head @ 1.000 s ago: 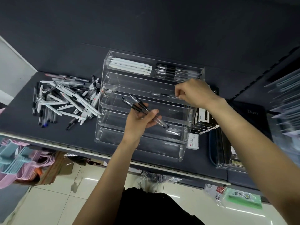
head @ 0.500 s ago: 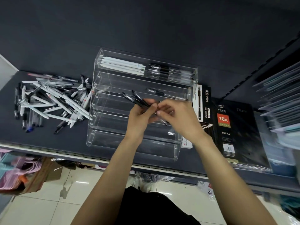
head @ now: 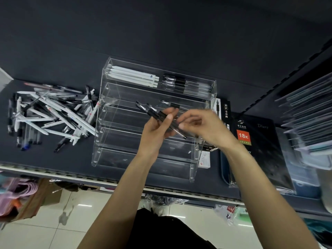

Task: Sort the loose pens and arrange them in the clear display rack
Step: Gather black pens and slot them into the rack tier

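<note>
A dark matte shelf (head: 53, 159) runs under your arms, its right end blurred and stacked with goods you can't read clearly. The clear display rack (head: 115, 133) stands mid-shelf, stepped acrylic troughs; your forearms hide part of its lower tiers. White and black pens fill its top tier. The loose pens (head: 52, 115) lie tangled just left of it. Your left hand (head: 158, 126) grips a bundle of black pens (head: 154, 112); your right hand (head: 203, 128) pinches one by its end.

rack (head: 107, 112): clear glossy plastic | shelf (head: 53, 159): dark matt | floor tiles (head: 36, 236): glossy | pens (head: 53, 115): smooth plastic
</note>
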